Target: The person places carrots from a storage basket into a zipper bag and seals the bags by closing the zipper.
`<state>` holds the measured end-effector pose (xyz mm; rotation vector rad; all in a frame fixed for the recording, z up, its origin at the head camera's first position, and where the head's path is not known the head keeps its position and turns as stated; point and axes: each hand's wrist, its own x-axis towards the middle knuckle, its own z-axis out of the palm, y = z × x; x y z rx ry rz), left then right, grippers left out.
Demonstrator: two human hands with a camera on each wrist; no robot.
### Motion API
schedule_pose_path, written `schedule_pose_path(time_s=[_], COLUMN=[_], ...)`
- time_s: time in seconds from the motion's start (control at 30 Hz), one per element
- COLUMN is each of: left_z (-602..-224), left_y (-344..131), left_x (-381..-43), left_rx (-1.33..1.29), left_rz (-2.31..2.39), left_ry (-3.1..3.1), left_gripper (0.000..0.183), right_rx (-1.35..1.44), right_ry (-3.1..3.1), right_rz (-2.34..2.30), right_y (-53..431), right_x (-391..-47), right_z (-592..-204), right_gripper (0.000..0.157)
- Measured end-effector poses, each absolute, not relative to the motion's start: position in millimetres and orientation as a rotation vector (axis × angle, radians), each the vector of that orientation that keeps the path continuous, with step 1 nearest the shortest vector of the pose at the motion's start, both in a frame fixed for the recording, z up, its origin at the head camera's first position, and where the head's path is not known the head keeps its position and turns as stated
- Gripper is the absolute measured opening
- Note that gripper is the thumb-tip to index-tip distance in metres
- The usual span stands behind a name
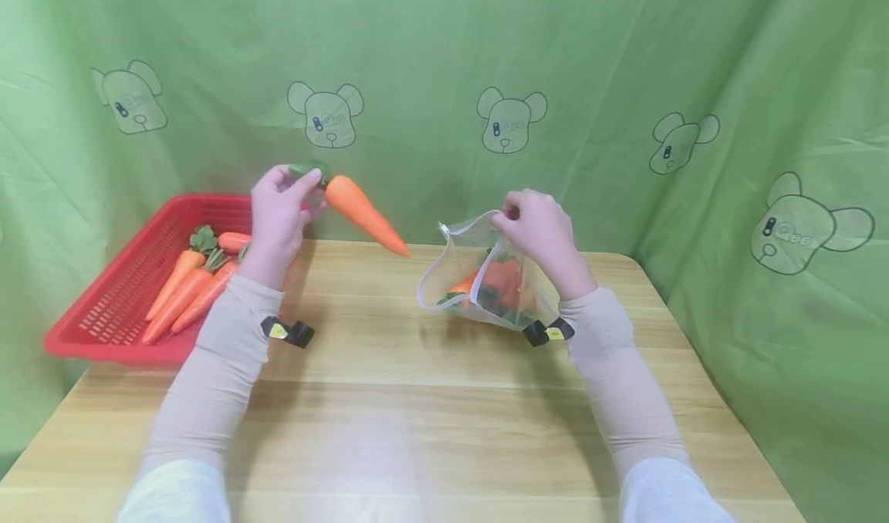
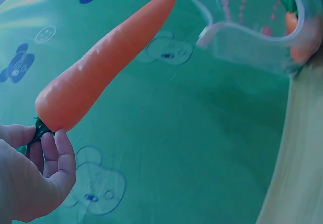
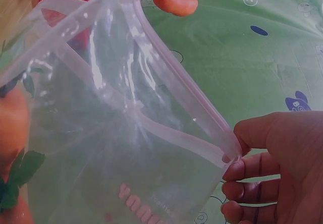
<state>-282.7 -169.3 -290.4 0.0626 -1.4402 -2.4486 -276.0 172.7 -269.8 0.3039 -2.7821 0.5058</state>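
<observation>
By its green top, a toy-like orange carrot [image 1: 366,214] is pinched in my left hand [image 1: 281,207]. Its tip points down and to the right, above the table between basket and bag. My right hand [image 1: 538,226] pinches the upper corner of a clear zip bag [image 1: 444,272], whose mouth gapes toward the left. Inside the bag are orange pieces with green leaves [image 3: 12,128]; how many I cannot tell. In the right wrist view, thumb and index finger grip the bag's zip edge [image 3: 189,95]. The left wrist view shows the held carrot [image 2: 96,72] apart from the bag.
A red plastic basket [image 1: 104,291] stands at the table's left side, with several carrots [image 1: 184,288] lying in it. Green cloth [image 1: 417,60] printed with bear heads hangs behind the wooden table [image 1: 389,430] and along its sides.
</observation>
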Motion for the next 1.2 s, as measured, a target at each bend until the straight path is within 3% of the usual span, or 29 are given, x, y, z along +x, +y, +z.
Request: schedule_pose_path(time_s=[0.87, 1.2], left_z=[-328, -333], left_y=[-87, -64], left_x=[-278, -263], left_rx=[-0.042, -0.359], left_rz=[-2.547, -2.525], left_ry=[-1.672, -1.974], left_gripper=[0.015, 0.017], right_rx=[0.31, 0.307], right_ry=[-2.793, -2.793], right_rz=[0.501, 0.516], right_y=[169, 169], right_x=[-276, -275], right_z=[-271, -271], right_gripper=[0.016, 0.015])
